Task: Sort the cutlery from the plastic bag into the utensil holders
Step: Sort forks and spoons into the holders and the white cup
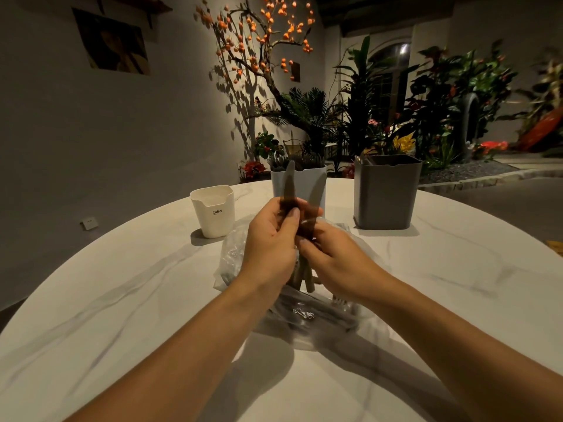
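Left hand (272,239): fingers and thumb curled round a bundle of brown cutlery (301,263), which it holds upright above the plastic bag; one blurred brown knife (288,187) sticks up out of the grip.
Right hand (333,260): fingertips pinch another brown piece (307,223) in the same bundle, touching the left hand's fingers.
Plastic bag (231,260): clear and crumpled, lying on the tabletop directly under both hands; more cutlery shows through it on the near side, its kind too blurred to tell.
White holder (304,185): just behind the plastic bag, partly hidden by the raised knife.
Cream holder (214,210): behind and left of the plastic bag, apart from it, marked CRBW.
Grey holder (385,191): behind and right of the plastic bag, with some pieces showing at its rim.
Tabletop (122,300): round, white, marble-veined; it carries the plastic bag and all three holders.
Plants (396,111): well behind the plastic bag, beyond the tabletop, along the wall.
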A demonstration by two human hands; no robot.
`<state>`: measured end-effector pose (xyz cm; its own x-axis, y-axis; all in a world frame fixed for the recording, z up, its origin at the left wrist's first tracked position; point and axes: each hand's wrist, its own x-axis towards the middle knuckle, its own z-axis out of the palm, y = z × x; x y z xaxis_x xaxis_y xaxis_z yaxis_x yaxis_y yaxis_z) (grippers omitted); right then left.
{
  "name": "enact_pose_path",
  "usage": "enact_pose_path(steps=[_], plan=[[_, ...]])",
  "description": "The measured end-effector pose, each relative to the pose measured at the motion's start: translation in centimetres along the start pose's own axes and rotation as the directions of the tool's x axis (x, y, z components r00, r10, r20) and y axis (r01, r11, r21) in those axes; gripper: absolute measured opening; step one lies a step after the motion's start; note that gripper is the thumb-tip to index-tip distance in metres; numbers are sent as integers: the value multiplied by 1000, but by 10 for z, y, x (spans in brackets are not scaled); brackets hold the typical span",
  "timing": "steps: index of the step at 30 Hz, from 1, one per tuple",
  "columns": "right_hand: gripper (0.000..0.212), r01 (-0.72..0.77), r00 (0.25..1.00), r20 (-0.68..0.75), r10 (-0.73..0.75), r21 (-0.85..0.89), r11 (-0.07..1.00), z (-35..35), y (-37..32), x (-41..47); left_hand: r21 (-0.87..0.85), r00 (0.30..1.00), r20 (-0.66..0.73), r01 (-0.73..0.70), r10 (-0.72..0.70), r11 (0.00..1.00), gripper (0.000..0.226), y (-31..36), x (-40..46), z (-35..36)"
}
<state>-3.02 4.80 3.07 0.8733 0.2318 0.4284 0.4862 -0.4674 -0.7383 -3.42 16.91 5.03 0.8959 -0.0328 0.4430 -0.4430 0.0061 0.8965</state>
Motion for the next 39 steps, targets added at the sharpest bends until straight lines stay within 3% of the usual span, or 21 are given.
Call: enact_pose_path(steps=[6,10,14,18,21,24,26,27,31,39], plan=[[21,-63,985,151,80,-111,992,-7,-4,-3,-37,996,32,86,-85,996,23,-8,-2,1],[15,-90,956,261,134,-175,981,-3,1,-2,26,984,79,160,-161,987,26,-21,-7,-2],[27,-97,950,276,147,-185,978,-3,-3,0,96,974,133,171,-183,981,26,-23,-8,-3],[22,-87,948,275,162,-263,961,-3,-14,6,191,979,101,153,-175,969,28,-16,-1,-2],[17,-60,965,223,140,-330,942,-10,-28,9,202,984,-2,175,-178,964,28,-7,7,-4],[21,-102,994,-17,104,-403,909,-27,-44,16,159,991,-51,132,-125,978,32,1,17,-11],[16,-69,982,-191,3,-341,937,-39,-54,24,129,992,-36,127,-123,984,31,7,21,-13],[17,-36,977,-212,-26,-283,958,-43,-58,28,86,990,-1,140,-140,987,30,10,21,-13],[27,30,993,-106,-45,-139,990,-50,-66,44,11,967,148,207,-207,978,28,20,23,-6],[17,66,991,-121,-58,63,996,-82,-57,51,11,938,279,211,-206,977,29,29,43,15]])
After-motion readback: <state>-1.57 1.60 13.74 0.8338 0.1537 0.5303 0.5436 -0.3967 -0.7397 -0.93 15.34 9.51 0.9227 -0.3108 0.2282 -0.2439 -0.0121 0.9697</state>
